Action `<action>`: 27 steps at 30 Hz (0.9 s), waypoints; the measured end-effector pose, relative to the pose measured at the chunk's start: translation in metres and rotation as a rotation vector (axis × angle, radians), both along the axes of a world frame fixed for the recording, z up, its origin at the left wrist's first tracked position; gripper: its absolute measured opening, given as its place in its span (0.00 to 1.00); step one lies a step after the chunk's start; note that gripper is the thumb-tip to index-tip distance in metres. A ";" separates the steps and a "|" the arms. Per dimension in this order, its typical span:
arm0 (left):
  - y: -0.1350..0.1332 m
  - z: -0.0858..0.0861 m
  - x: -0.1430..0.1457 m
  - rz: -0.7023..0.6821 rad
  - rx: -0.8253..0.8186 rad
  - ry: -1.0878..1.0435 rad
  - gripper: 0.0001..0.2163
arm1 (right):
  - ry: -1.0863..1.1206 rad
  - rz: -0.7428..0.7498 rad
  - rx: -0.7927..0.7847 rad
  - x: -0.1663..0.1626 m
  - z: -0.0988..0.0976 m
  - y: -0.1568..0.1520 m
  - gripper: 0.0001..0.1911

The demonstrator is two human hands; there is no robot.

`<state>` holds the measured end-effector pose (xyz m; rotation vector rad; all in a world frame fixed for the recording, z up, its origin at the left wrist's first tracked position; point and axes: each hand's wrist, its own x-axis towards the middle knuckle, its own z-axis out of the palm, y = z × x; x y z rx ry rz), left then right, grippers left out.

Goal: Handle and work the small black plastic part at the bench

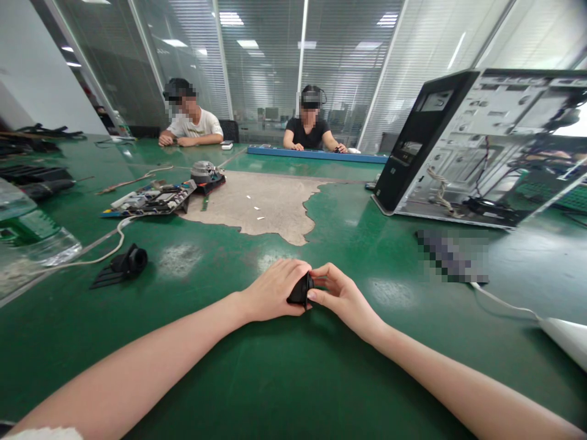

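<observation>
A small black plastic part [299, 292] is held between my two hands just above the green table, near the middle of the view. My left hand [276, 290] wraps round its left side and covers much of it. From the right, the thumb and fingertips of my right hand [340, 295] pinch its thin edge. What kind of part it is I cannot make out. Off to the left, another black part with a round ring and a slatted base [123, 266] lies on the table.
An opened computer case [426, 146] stands at the right. A circuit board [151, 198] and a cooling fan [207, 176] lie back left, with a cable [121, 235]. A water bottle [32, 226] is at far left. Two people [310, 128] sit across the table.
</observation>
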<state>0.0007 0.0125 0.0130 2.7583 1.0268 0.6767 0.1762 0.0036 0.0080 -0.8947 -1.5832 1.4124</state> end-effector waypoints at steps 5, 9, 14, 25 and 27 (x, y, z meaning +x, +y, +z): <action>0.002 -0.003 -0.001 0.014 0.014 -0.012 0.24 | -0.020 0.011 0.102 0.002 -0.003 -0.001 0.12; 0.001 -0.004 0.001 0.036 0.012 -0.035 0.24 | -0.055 -0.043 0.153 0.002 -0.005 -0.002 0.12; 0.000 -0.003 0.004 0.037 0.002 -0.053 0.22 | -0.004 -0.022 0.030 0.000 -0.004 0.000 0.16; 0.001 -0.007 0.003 0.066 0.026 -0.065 0.22 | -0.037 0.018 0.102 0.001 -0.004 0.000 0.10; 0.001 -0.007 0.003 0.069 0.022 -0.047 0.23 | -0.048 0.010 0.110 0.001 -0.004 0.000 0.09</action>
